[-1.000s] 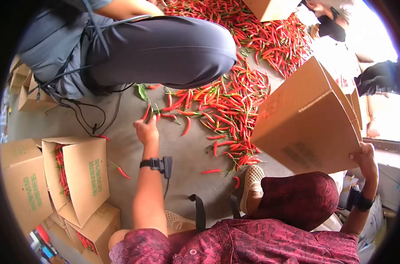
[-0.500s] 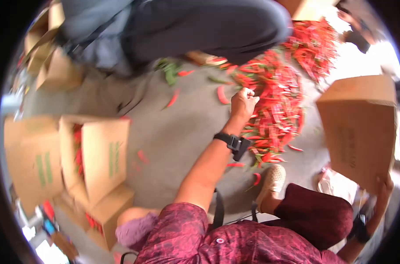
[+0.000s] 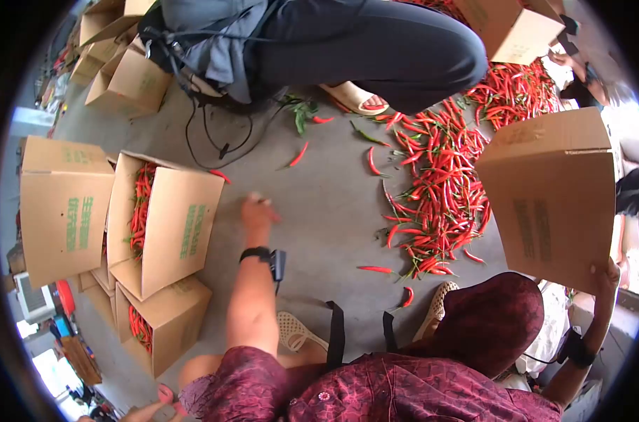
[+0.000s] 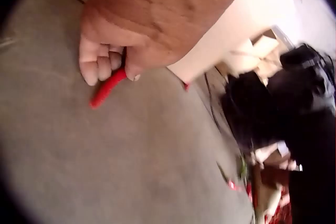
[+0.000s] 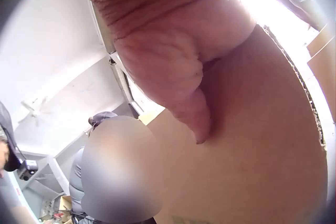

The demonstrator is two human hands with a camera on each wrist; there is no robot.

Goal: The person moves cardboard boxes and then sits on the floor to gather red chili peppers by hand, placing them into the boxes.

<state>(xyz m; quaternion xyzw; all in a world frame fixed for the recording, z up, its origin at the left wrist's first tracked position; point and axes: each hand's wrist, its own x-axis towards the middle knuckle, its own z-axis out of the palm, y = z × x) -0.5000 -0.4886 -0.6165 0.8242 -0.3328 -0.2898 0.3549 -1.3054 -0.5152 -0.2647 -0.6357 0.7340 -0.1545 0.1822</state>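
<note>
In the left wrist view a red chili (image 4: 108, 88) is pinched between the thumb and curled fingers of my left hand (image 4: 118, 50). The head view shows that hand (image 3: 258, 211) blurred above the grey floor, just right of an open carton of chilies (image 3: 182, 228). My right hand (image 3: 605, 276) grips the lower right edge of a tilted cardboard box (image 3: 555, 211). The right wrist view has the thumb of my right hand (image 5: 173, 71) flat on the cardboard (image 5: 252, 145), its other fingers hidden. A chili pile (image 3: 442, 183) lies on the floor left of that box.
More cartons (image 3: 65, 211) stand at the left, one with chilies lower down (image 3: 175, 327). Another person's knee (image 3: 432, 56) and sandal (image 3: 355, 97) are at the top, beside loose cables (image 3: 224, 150). Single chilies (image 3: 298, 155) and green leaves (image 3: 300, 114) lie on the floor.
My left hand has swung left from the chili pile toward the open carton. The box in my right hand stands more upright than a second ago.
</note>
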